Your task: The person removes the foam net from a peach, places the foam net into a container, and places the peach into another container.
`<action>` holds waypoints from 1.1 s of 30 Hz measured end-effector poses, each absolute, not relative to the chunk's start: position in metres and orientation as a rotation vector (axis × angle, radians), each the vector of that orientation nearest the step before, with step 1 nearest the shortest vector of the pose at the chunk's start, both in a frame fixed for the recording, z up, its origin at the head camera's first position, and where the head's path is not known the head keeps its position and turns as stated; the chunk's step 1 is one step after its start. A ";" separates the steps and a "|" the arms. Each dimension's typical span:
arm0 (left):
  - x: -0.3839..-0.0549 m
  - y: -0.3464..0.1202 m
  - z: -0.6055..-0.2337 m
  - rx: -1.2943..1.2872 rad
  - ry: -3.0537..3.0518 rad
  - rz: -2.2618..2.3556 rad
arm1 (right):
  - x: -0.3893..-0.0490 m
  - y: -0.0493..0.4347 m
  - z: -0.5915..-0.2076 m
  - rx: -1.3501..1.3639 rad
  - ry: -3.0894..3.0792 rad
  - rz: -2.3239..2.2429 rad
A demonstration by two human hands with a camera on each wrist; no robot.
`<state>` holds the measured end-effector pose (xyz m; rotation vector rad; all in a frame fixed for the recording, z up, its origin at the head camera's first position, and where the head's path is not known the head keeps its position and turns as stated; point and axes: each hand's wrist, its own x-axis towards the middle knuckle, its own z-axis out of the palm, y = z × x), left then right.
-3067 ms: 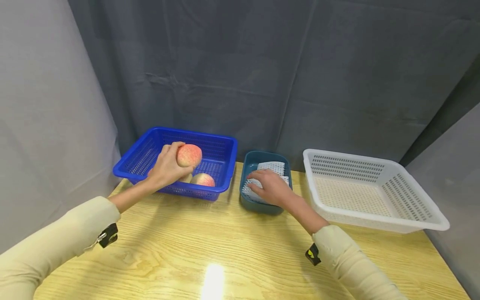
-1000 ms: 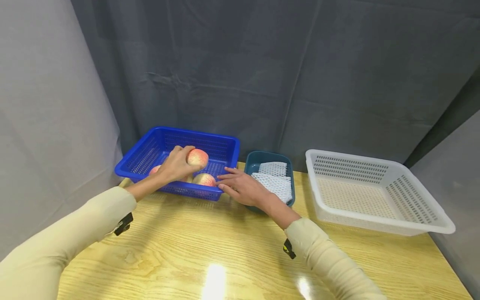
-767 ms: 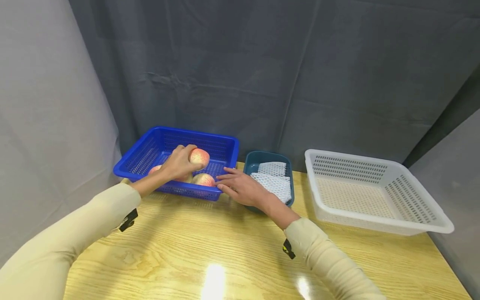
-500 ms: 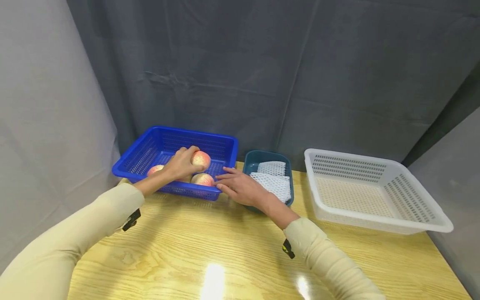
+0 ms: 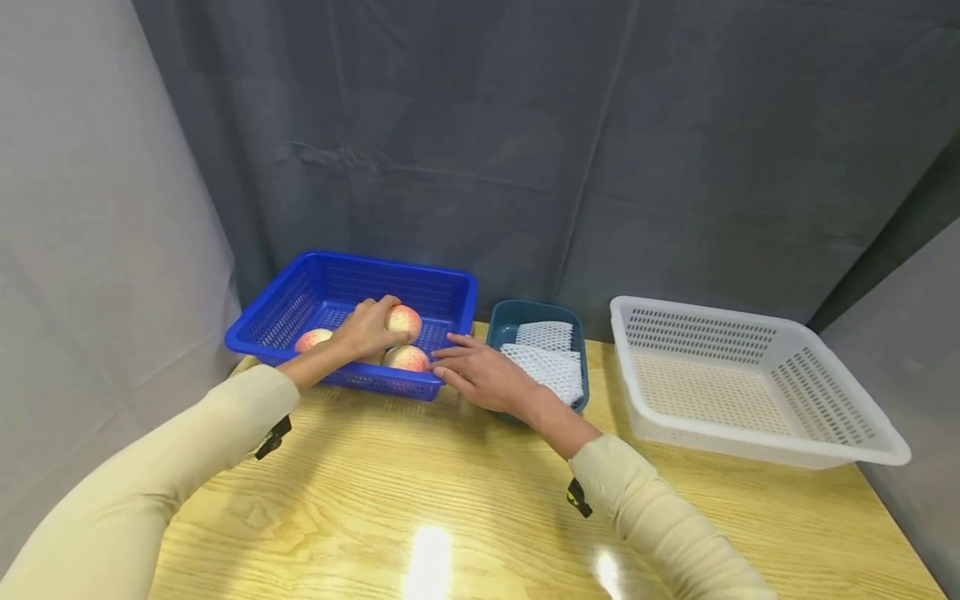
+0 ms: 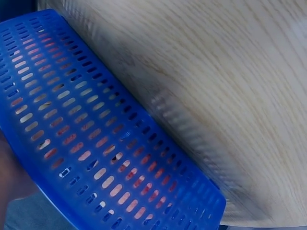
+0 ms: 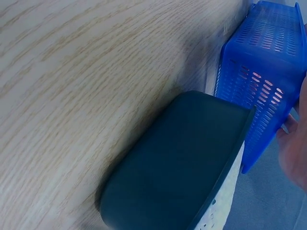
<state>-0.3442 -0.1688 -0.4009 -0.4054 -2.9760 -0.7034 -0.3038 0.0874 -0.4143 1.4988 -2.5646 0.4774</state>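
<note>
My left hand [image 5: 367,330] grips a pink and cream peach [image 5: 403,322], thumb in front and fingers behind, inside the blue basket [image 5: 352,266]. Just below it sits another peach [image 5: 407,358], and a third peach [image 5: 312,338] lies to the left, partly behind my wrist. My right hand [image 5: 480,372] lies with fingers spread at the blue basket's right rim; whether the fingertips touch the rim I cannot tell. Beneath that hand stands the dark teal bin [image 5: 507,314] with white foam net sleeves [image 5: 551,367] in it. In the left wrist view the blue basket's perforated wall [image 6: 96,115] hides most of the peaches.
A white perforated basket [image 5: 750,437] stands at the right with nothing in it. All containers rest on a wooden table [image 5: 360,492]. A dark grey curtain [image 5: 480,150] hangs right behind them, with a light grey one [image 5: 97,208] at the left.
Over three seconds my right hand has left the foam net sleeves and moved left to the blue basket's rim. My left hand has carried its peach slightly right and lower.
</note>
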 end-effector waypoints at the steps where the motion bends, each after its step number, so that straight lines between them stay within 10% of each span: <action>1: -0.345 -0.168 -0.401 -0.408 -2.974 -0.710 | -0.304 0.087 -0.414 1.495 -2.571 0.474; 33: -0.363 -0.167 -0.418 -0.416 -3.019 -0.710 | -0.302 0.086 -0.413 1.483 -2.593 0.443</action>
